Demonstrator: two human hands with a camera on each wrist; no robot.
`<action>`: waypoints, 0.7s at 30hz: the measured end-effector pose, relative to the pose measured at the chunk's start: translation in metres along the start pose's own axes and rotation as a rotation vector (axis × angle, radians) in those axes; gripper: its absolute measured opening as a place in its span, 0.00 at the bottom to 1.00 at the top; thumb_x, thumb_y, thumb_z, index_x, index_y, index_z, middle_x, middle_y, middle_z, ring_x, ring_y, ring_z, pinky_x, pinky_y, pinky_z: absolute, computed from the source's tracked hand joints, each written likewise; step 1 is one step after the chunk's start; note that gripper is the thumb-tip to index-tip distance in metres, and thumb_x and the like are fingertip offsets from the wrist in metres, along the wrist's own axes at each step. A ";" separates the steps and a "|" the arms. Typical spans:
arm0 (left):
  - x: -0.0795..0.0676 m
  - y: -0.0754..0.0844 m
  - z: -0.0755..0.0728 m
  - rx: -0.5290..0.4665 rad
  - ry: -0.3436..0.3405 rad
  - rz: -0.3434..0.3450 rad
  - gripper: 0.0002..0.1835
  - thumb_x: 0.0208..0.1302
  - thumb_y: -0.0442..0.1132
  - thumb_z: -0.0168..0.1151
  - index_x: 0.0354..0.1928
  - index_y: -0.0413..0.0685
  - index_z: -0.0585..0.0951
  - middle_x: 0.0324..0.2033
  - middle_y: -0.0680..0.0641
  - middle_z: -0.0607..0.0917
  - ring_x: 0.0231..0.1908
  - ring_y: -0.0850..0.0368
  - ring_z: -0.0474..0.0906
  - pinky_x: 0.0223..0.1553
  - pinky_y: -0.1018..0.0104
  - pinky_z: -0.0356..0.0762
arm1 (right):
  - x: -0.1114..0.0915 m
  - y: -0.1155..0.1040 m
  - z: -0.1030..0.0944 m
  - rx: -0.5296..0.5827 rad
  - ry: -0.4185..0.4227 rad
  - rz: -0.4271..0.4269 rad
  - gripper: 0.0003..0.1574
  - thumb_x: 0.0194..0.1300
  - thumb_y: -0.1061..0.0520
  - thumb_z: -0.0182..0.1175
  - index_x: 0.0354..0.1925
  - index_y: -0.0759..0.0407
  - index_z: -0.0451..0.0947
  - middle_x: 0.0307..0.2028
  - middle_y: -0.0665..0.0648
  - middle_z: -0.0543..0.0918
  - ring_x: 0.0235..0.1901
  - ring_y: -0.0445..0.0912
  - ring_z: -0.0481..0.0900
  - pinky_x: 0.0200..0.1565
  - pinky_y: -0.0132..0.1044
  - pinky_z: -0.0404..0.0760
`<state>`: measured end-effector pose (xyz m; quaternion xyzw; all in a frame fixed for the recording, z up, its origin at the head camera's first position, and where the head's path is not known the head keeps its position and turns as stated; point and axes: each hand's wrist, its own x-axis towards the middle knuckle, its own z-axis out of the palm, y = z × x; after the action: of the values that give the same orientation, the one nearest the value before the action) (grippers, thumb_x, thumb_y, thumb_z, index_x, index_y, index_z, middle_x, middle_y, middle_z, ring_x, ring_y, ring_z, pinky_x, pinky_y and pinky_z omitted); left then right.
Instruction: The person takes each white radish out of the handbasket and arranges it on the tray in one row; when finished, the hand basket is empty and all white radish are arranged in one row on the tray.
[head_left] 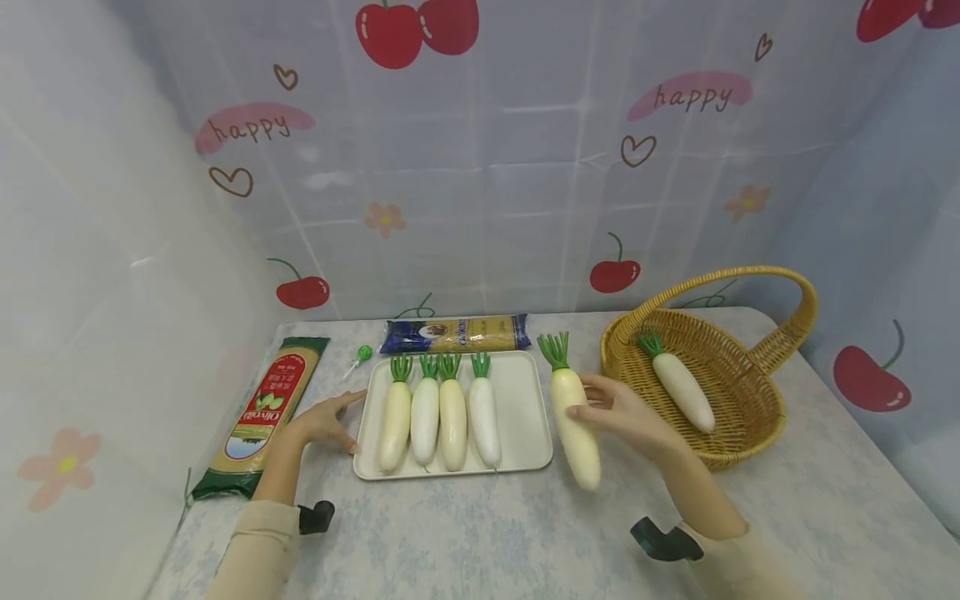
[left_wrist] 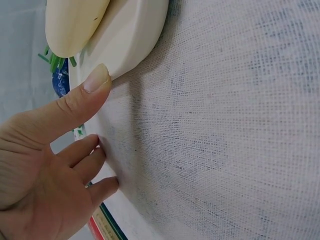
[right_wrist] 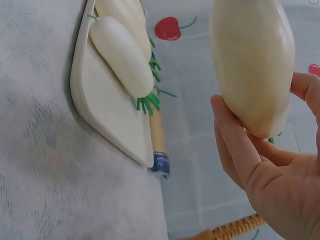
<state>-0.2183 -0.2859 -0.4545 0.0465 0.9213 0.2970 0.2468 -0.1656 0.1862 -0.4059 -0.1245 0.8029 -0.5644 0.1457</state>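
Note:
My right hand (head_left: 626, 412) grips a white radish (head_left: 576, 433) with green stalks, between the tray and the basket. In the right wrist view, thumb and fingers wrap the sides of this radish (right_wrist: 252, 65). Several more white radishes (head_left: 453, 425) lie side by side on a white tray (head_left: 527, 417), filling its left and middle parts. My left hand (head_left: 324, 422) is at the tray's left edge. From the left wrist view, its thumb touches the corner of the tray (left_wrist: 142, 35), while the other fingers are loosely bent by the tablecloth.
At the right, a wicker basket (head_left: 767, 417) with a tall handle holds one white radish (head_left: 684, 390). A blue and gold packet (head_left: 455, 334) lies behind the tray. To the left are a green lollipop (head_left: 363, 353) and a red and green packet (head_left: 262, 417). Printed curtains (head_left: 480, 192) enclose the table.

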 end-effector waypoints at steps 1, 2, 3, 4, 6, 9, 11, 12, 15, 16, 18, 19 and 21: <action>0.000 0.000 0.000 -0.001 -0.001 0.009 0.56 0.39 0.37 0.78 0.71 0.40 0.57 0.67 0.26 0.54 0.65 0.27 0.52 0.62 0.36 0.58 | 0.004 0.000 0.002 0.007 0.000 0.010 0.44 0.61 0.50 0.62 0.67 0.69 0.58 0.60 0.71 0.70 0.59 0.63 0.69 0.52 0.50 0.77; -0.001 0.000 -0.001 -0.002 -0.003 0.019 0.56 0.38 0.37 0.78 0.71 0.39 0.56 0.67 0.26 0.53 0.65 0.27 0.52 0.62 0.36 0.58 | 0.008 0.000 0.003 0.015 0.001 0.021 0.44 0.61 0.50 0.62 0.67 0.69 0.58 0.60 0.72 0.70 0.59 0.63 0.69 0.52 0.50 0.77; -0.001 0.000 -0.001 -0.007 -0.003 0.028 0.56 0.38 0.36 0.78 0.70 0.39 0.56 0.67 0.26 0.53 0.65 0.26 0.51 0.62 0.36 0.58 | 0.012 0.001 0.005 0.023 0.000 0.029 0.45 0.61 0.50 0.62 0.67 0.69 0.57 0.60 0.72 0.70 0.59 0.63 0.69 0.51 0.49 0.78; -0.002 0.000 -0.001 -0.012 -0.002 0.038 0.56 0.38 0.36 0.79 0.70 0.38 0.56 0.67 0.25 0.53 0.65 0.26 0.51 0.62 0.36 0.58 | 0.016 0.001 0.007 0.028 0.002 0.032 0.45 0.61 0.50 0.62 0.67 0.70 0.57 0.60 0.72 0.70 0.59 0.62 0.70 0.51 0.49 0.78; -0.002 -0.001 -0.001 -0.016 -0.002 0.059 0.57 0.37 0.35 0.79 0.70 0.37 0.56 0.67 0.25 0.52 0.65 0.26 0.51 0.62 0.37 0.58 | 0.024 0.002 0.011 0.048 -0.002 0.032 0.45 0.61 0.51 0.62 0.67 0.70 0.57 0.58 0.73 0.71 0.57 0.61 0.72 0.50 0.48 0.79; -0.001 -0.001 0.000 -0.018 0.000 0.064 0.57 0.36 0.35 0.79 0.70 0.37 0.57 0.67 0.25 0.51 0.65 0.26 0.51 0.62 0.37 0.58 | 0.034 0.004 0.018 0.060 0.003 0.017 0.44 0.60 0.52 0.63 0.66 0.71 0.57 0.55 0.73 0.73 0.54 0.59 0.75 0.48 0.46 0.80; 0.000 -0.002 0.000 -0.014 -0.001 0.056 0.57 0.36 0.36 0.79 0.70 0.38 0.57 0.67 0.25 0.51 0.65 0.26 0.51 0.62 0.37 0.58 | 0.039 0.005 0.022 0.061 0.004 0.005 0.44 0.60 0.53 0.63 0.66 0.72 0.58 0.54 0.73 0.74 0.53 0.59 0.76 0.47 0.46 0.81; 0.000 -0.002 0.000 -0.012 -0.001 0.051 0.57 0.36 0.36 0.79 0.70 0.38 0.57 0.67 0.25 0.51 0.65 0.26 0.51 0.62 0.37 0.58 | 0.041 0.006 0.024 0.065 0.010 0.005 0.43 0.60 0.53 0.63 0.66 0.72 0.58 0.53 0.73 0.74 0.52 0.59 0.76 0.47 0.46 0.81; 0.001 -0.003 0.001 -0.012 0.002 0.041 0.57 0.35 0.36 0.80 0.70 0.38 0.57 0.68 0.25 0.52 0.65 0.26 0.51 0.62 0.37 0.58 | 0.049 0.007 0.030 0.076 0.028 0.027 0.42 0.60 0.53 0.62 0.65 0.71 0.60 0.53 0.74 0.75 0.50 0.58 0.77 0.46 0.45 0.81; 0.001 -0.003 0.001 -0.007 0.004 0.041 0.58 0.35 0.37 0.80 0.70 0.38 0.57 0.67 0.25 0.52 0.65 0.26 0.51 0.62 0.37 0.57 | 0.052 0.007 0.032 0.082 0.035 0.036 0.42 0.60 0.53 0.62 0.65 0.71 0.60 0.53 0.74 0.75 0.49 0.57 0.78 0.45 0.45 0.81; 0.001 -0.003 0.000 -0.001 0.007 0.040 0.58 0.35 0.38 0.80 0.70 0.39 0.57 0.67 0.25 0.52 0.65 0.26 0.51 0.62 0.36 0.57 | 0.056 0.008 0.036 0.087 0.058 0.061 0.41 0.60 0.53 0.63 0.65 0.69 0.61 0.53 0.74 0.75 0.48 0.56 0.79 0.44 0.44 0.82; 0.001 -0.003 0.000 0.002 0.008 0.040 0.58 0.35 0.38 0.80 0.70 0.39 0.57 0.67 0.25 0.52 0.65 0.26 0.51 0.62 0.36 0.57 | 0.059 0.008 0.037 0.084 0.070 0.070 0.41 0.60 0.52 0.63 0.65 0.69 0.62 0.53 0.73 0.76 0.47 0.55 0.80 0.43 0.43 0.82; 0.001 -0.003 0.000 0.005 0.009 0.041 0.58 0.35 0.39 0.80 0.70 0.39 0.57 0.67 0.25 0.53 0.65 0.26 0.51 0.62 0.36 0.57 | 0.063 0.009 0.041 0.082 0.086 0.081 0.40 0.60 0.53 0.63 0.65 0.68 0.62 0.52 0.73 0.76 0.45 0.54 0.81 0.42 0.43 0.82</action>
<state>-0.2189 -0.2883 -0.4562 0.0646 0.9219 0.3002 0.2362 -0.2086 0.1311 -0.4332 -0.0616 0.7891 -0.5952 0.1387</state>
